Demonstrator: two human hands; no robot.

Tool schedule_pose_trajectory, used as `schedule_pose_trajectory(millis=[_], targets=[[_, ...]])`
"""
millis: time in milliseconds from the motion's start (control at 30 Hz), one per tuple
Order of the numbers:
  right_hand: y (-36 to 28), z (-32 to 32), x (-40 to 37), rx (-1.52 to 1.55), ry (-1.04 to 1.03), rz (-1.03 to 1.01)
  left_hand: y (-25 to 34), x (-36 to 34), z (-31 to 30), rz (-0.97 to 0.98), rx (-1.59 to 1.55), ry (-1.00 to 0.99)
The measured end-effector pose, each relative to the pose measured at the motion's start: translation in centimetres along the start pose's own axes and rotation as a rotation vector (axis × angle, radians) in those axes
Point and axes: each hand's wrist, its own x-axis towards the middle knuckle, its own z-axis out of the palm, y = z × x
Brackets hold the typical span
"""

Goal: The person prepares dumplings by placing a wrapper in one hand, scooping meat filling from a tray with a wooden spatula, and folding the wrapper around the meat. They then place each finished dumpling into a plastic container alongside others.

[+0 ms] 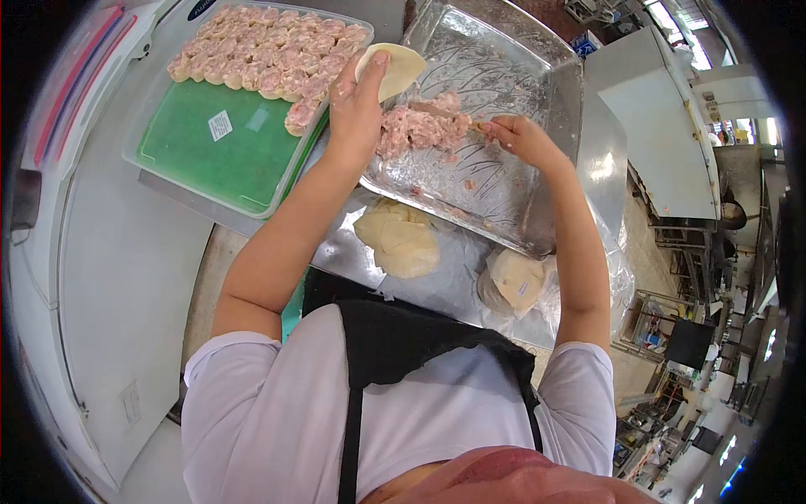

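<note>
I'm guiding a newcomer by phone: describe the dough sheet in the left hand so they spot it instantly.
Find the big metal tray. At its left, by the green-bottomed container, the left hand holds a thin, pale dough sheet. Unlike the dough pile lower down, it is held up.

Metal table (606, 151) | metal pan (495, 193) | plastic tray (243, 164) | wrapper stack (399, 239) | bagged wrappers (516, 281)
</note>
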Motion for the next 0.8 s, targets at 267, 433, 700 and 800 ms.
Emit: schedule_pose_trajectory(millis=[267,433,700,800], targets=[[-4.2,-2.0,-5.5,-0.792,0.407,-0.027,-0.4,0.6,-0.3,0.079,0.054,-0.043],[-8.4,0.7,-5.1,-0.773,0.525,-0.238,-0.2,0.3,0.1,0.082,0.08,-0.054],[-4.6,6.4,-6.9,-0.41,0.183,-0.233,-0.9,0.8,-0.3,0.092,0.056,-0.026],[-4.3,5.4,-7.8,-0.05,0.046,-0.106,-1.0,0.9,-0.1,0.105,0.062,-0.014]])
